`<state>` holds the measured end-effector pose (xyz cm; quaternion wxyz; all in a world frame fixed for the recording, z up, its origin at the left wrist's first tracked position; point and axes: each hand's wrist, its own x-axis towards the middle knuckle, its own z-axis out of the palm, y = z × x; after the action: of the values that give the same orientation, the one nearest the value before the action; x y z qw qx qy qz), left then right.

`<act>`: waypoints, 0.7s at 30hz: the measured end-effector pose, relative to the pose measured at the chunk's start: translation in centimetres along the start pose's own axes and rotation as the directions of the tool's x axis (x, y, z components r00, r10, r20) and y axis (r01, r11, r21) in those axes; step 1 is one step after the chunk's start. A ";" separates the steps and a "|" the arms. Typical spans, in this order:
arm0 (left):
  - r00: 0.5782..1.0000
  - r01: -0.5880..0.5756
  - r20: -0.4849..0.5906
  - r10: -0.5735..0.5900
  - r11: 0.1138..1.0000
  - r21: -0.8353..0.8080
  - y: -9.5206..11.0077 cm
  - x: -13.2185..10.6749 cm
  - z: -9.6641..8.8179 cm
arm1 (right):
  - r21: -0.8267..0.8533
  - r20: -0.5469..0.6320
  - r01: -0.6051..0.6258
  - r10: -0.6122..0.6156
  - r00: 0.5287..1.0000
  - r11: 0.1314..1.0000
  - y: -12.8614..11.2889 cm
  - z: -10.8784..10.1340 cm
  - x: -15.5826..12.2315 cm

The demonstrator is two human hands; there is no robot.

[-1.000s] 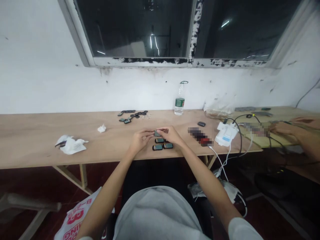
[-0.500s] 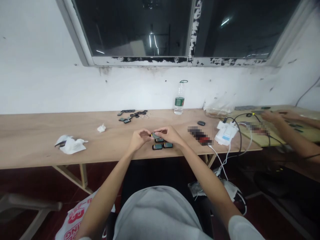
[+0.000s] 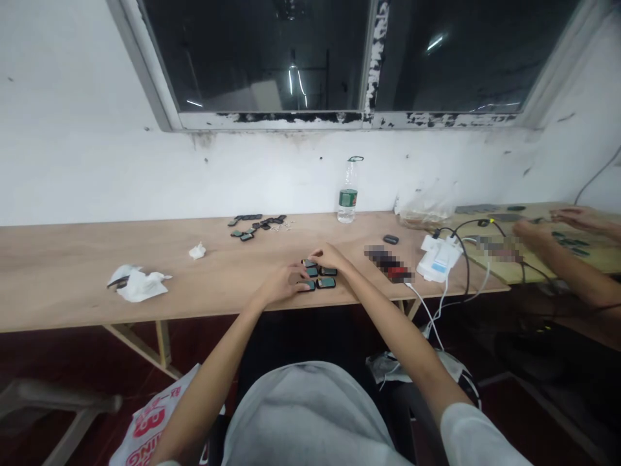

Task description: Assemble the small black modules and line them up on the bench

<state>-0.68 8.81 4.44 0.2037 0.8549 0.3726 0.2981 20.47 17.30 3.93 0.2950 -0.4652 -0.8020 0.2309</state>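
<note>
Several small black-framed screen modules with grey-green faces lie grouped at the table's front, among them a lower right module (image 3: 326, 283) and a middle right module (image 3: 328, 272). My left hand (image 3: 282, 285) rests low at the group's left side, fingers stretched out and apart, fingertips touching the lower left module (image 3: 306, 285). Coming over from the right, my right hand (image 3: 330, 256) has its fingers closed at the edge of the topmost module (image 3: 309, 263), which sits at the back left of the group. The fingers partly cover these modules.
Farther back lie more black modules (image 3: 247, 235) beside small pale bits (image 3: 280, 227). A water bottle (image 3: 347, 197) stands by the wall. Crumpled tissue (image 3: 140, 285) lies left; a small black case (image 3: 391, 239), power strip (image 3: 439, 257) and cables are right. A co-worker's hands (image 3: 533, 233) are far right.
The module held up between both hands is now down at the back left of the group. My left hand has let go and moved lower, its fingers spreading.
</note>
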 end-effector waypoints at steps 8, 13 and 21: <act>0.999 0.015 0.031 -0.017 0.997 0.071 -0.9 0.2 0.6 | -0.117 0.000 0.119 -0.120 0.993 0.986 -1.0 -2.5 -3.4; 1.000 0.014 -0.005 -0.014 1.000 0.018 -0.8 0.4 1.2 | -0.098 0.181 0.195 -0.175 0.968 0.976 0.4 -3.6 -7.0; 1.000 0.009 0.010 -0.009 1.000 0.010 -1.0 0.4 1.8 | -0.040 0.248 0.143 -0.129 0.960 0.989 2.5 -2.0 -6.8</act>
<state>0.24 9.50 2.65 0.2025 0.8557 0.3769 0.2911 25.99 12.67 2.02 0.1953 -0.3852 -0.8687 0.2424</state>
